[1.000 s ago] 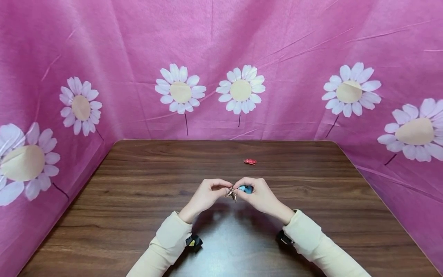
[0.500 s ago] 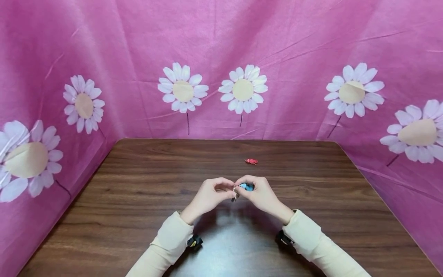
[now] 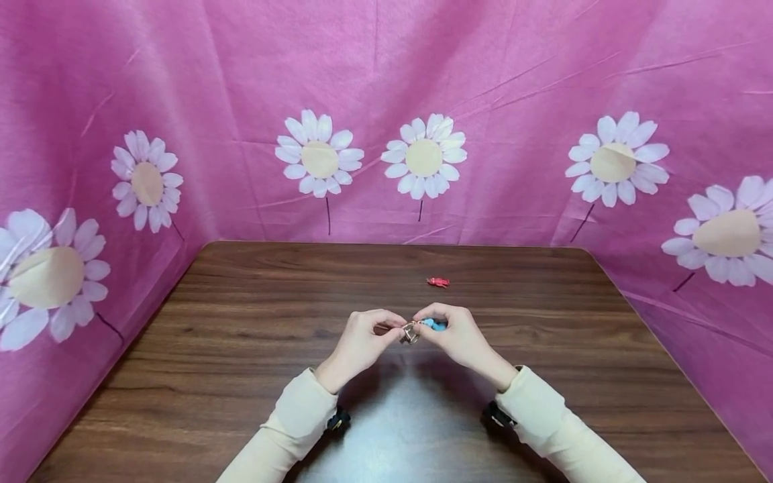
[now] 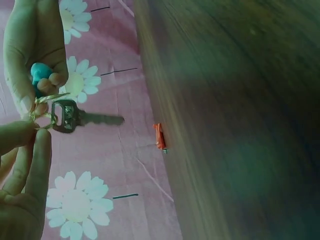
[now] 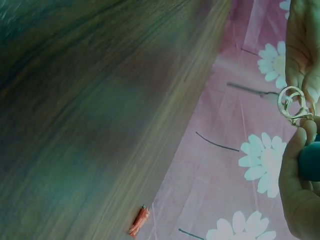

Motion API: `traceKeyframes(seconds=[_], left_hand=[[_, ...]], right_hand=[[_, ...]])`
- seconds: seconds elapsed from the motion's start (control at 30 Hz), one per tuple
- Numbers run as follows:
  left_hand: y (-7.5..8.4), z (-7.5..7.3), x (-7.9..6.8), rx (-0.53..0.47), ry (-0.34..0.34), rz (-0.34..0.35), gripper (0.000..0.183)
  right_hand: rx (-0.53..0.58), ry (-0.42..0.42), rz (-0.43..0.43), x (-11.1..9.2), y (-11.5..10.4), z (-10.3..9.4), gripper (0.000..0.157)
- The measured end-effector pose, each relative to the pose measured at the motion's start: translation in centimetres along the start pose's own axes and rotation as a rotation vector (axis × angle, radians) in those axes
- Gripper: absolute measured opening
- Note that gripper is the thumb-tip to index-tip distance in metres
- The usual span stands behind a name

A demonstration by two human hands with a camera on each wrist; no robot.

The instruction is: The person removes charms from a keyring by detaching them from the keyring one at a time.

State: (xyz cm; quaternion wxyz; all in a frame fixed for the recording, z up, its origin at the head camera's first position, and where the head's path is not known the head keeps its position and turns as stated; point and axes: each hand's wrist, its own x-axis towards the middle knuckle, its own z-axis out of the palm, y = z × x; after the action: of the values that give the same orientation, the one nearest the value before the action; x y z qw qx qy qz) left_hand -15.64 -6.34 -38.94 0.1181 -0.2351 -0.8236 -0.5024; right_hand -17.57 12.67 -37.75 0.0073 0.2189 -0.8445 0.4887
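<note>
Over the middle of the table, both hands meet at a gold-coloured key ring [image 5: 281, 107]. My left hand [image 3: 361, 343] pinches the ring between thumb and fingertips. From it hangs a metal key [image 4: 69, 117], its blade pointing down toward the table. My right hand [image 3: 464, 339] pinches the gold fitting beside the ring, thumb against forefinger. A blue rounded charm [image 5: 310, 162] sits within the right hand's curled fingers, which partly hide it. Farther back on the table lies a small red figure-like piece [image 3: 437, 282], touched by neither hand.
The brown wood-grain table [image 3: 260, 288] has rounded far corners. A pink cloth [image 3: 513, 60] printed with white daisies surrounds it at the back and both sides. Black straps with small devices [image 3: 339, 420] sit at both wrists, below pale cuffs.
The ring and key turn between the fingertips. Half a second ago the hands were closer together; now they are slightly apart, with more of the ring showing. The red piece stays put.
</note>
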Motion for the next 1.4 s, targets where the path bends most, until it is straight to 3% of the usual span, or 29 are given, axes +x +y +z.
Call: traceKeyframes(seconds=[0.3,0.47,0.67,0.9,1.17,1.4], left_hand=[[-0.2,0.2,-0.3,-0.116,-0.069,-0.118,0.013],[1.7,-0.4,-0.4,-0.14,-0.097,-0.104,0.015],[3.1,-0.7,-0.2,-0.144,-0.066,-0.079,0.014],[3.3,-0.6,-0.1,-0.173,-0.054,-0.093,0.013],[3.3,-0.4,-0.1,-0.128,-0.028,-0.041,0.012],[3.2,0.0,0.0,-0.191,0.009,-0.058,0.01]], right_hand=[[-0.01,-0.044,0.033,0.1,0.1,-0.4,0.008],[0.009,-0.016,0.041,-0.1,-0.3,-0.4,0.008],[0.021,0.003,0.026,-0.3,-0.9,-0.3,0.006],[0.05,0.011,0.043,-0.4,-0.8,-0.4,0.008],[0.066,0.002,0.08,-0.5,-0.7,0.0,0.008],[0.131,0.024,0.036,-0.8,-0.5,0.0,0.007]])
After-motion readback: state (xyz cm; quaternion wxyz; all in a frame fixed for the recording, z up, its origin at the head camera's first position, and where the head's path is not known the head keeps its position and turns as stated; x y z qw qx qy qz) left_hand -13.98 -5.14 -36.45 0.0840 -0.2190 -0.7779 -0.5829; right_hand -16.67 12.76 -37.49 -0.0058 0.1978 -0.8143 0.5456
